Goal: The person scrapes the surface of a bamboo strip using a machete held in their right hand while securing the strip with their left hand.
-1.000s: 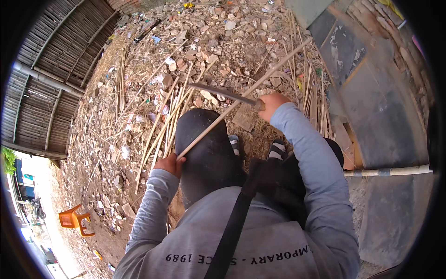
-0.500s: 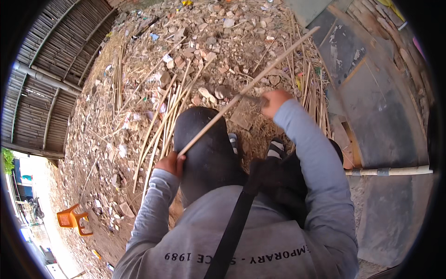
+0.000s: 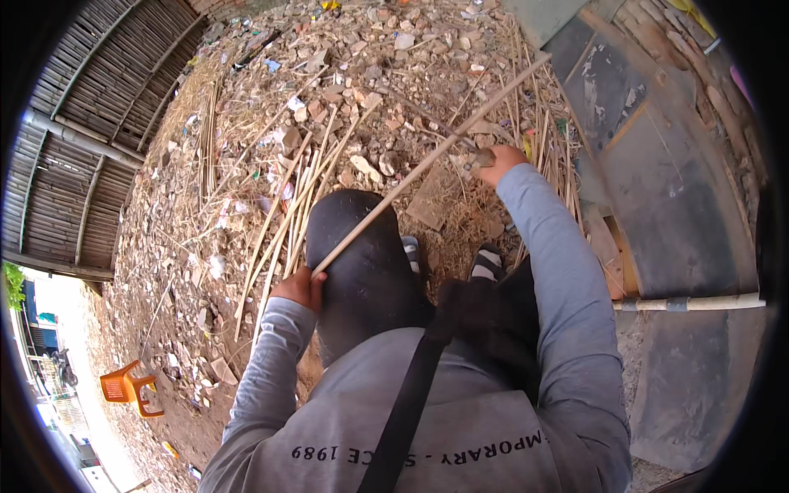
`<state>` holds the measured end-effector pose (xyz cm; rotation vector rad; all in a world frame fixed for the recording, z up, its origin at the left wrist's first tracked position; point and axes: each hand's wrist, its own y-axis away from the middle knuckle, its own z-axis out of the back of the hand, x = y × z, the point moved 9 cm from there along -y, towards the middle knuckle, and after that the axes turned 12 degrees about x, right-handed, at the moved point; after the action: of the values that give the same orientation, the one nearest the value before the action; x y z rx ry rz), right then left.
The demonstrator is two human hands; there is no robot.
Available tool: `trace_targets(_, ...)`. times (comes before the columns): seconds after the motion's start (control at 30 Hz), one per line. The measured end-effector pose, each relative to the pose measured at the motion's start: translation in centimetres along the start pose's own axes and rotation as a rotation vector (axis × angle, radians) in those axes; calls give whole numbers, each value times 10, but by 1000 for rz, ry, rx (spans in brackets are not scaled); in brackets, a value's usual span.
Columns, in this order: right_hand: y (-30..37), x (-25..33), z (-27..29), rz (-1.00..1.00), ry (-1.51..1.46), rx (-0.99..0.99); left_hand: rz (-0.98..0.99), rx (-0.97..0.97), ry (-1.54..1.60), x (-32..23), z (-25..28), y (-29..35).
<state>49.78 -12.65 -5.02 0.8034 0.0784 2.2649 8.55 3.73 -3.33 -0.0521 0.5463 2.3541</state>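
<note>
My left hand (image 3: 297, 287) is closed round the lower end of a long, pale bamboo strip (image 3: 394, 195). The strip slants up to the right across my dark-clad left knee (image 3: 349, 214), its far end over the rubble. In my right hand (image 3: 503, 164) is the handle of a knife (image 3: 479, 158). Its long, thin dark blade points up and left and crosses the strip beyond the middle. Whether the edge bites into the strip I cannot tell.
Split bamboo strips (image 3: 288, 209) lie left of my knee, and more strips (image 3: 552, 156) lie on the right. Broken bricks and straw cover the ground. Dark flat sheets (image 3: 682, 214) lie at the right. An orange chair (image 3: 123, 386) and a bamboo slat wall (image 3: 82, 82) are at the left.
My right hand has moved slightly right, and the knife blade now points more up and left along the strip's far half. The strip's far end has shifted slightly left; my left hand keeps its grip.
</note>
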Motion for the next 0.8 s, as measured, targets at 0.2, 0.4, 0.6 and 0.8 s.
trace_targets(0.2, 19, 30, 2, 79, 125, 70, 0, 28, -33, 1, 9, 6)
trace_targets(0.4, 46, 70, -10, 230, 209, 187, -19, -7, 18, 4, -1, 3)
trace_targets(0.6, 4, -13, 21, 45, 37, -35, -52, 2, 24, 8, 1, -2)
trace_targets(0.8, 44, 62, 1, 353, -9, 143, -34, 18, 25, 5, 3, 2)
